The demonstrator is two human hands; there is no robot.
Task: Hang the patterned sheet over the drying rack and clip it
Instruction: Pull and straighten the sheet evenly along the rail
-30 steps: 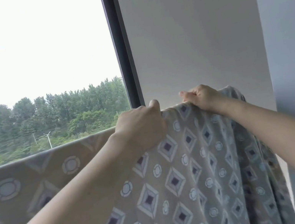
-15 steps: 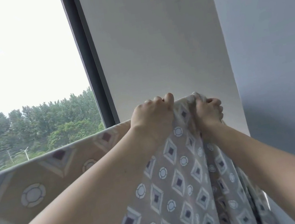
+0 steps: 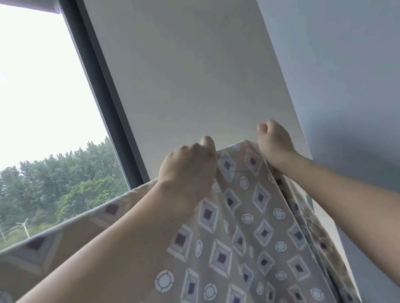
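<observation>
Patterned sheet (image 3: 237,240), draped along its top fold before the window frame (image 3: 102,93), rack hidden beneath: best drawn taut and level toward the wall end before clipping; 2 hands, left hand (image 3: 187,172) and right hand (image 3: 275,142), both curled, gripping that fold.

Window frame (image 3: 104,93), trees (image 3: 48,187), wall (image 3: 186,61).

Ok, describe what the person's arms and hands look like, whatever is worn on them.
Both forearms are bare up to the frame edge: no sleeves or cuffs show. The left hand and right hand wear no gloves, and no rings, watch or bracelet are visible on the sides shown.
</observation>
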